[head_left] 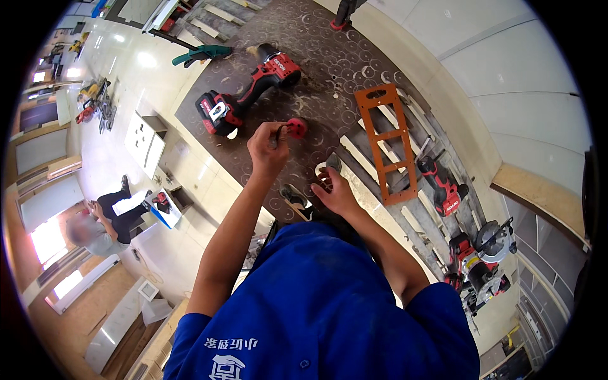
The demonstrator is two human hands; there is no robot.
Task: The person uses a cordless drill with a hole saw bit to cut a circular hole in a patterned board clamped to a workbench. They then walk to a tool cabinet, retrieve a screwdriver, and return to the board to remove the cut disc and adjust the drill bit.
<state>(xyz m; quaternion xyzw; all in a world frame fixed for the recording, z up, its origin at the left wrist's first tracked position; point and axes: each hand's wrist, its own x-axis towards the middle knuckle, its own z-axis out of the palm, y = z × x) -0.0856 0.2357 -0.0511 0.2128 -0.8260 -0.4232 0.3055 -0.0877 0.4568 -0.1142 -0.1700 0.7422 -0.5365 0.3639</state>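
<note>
My left hand point(268, 151) pinches the dark shank of a red hole saw point(297, 128), held above a dark board point(202, 104) marked with many round cuts. My right hand point(335, 192) hovers to the right and nearer my body, fingers curled but apart, nothing seen in it. Beyond my left hand, a red and black cordless drill point(266, 79) lies on its side on the board, its battery towards the left. Wood dust is scattered around its front end.
An orange frame-shaped template point(387, 144) rests on slatted wood at right. Past it are a red cordless tool point(443, 187) and a saw point(484, 256). A green tool point(201, 55) lies at the board's far left edge. Another person point(101, 221) sits at far left.
</note>
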